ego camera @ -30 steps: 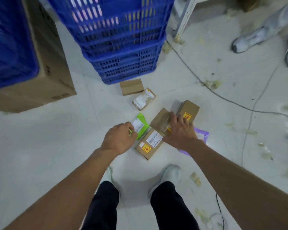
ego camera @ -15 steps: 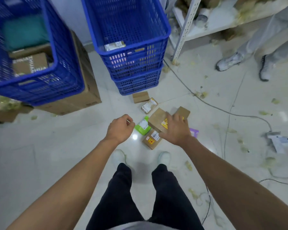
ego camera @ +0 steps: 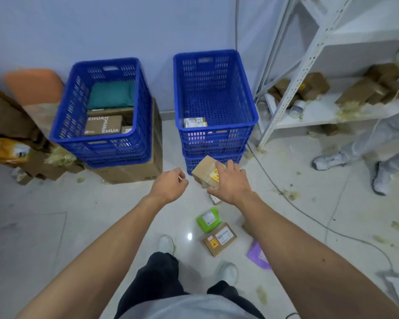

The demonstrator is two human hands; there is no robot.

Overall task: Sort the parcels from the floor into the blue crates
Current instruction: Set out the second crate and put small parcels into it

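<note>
My right hand grips a brown cardboard parcel with a yellow sticker, held in the air in front of the right blue crate. That crate is stacked on another and holds a white-labelled parcel. The left blue crate holds a teal packet and brown boxes. My left hand hangs beside the parcel, fingers curled, holding nothing that I can see. On the floor lie a green packet, a labelled brown box and a purple packet.
The left crate stands on a large cardboard box. A white metal shelf with cartons is at the right. A cable runs over the floor. Another person's shoes stand at the right. Torn cardboard is piled at the left.
I have stood up and my right hand has lifted the brown parcel from the floor toward the right crate. My left hand rose empty, leaving the green packet on the floor.
</note>
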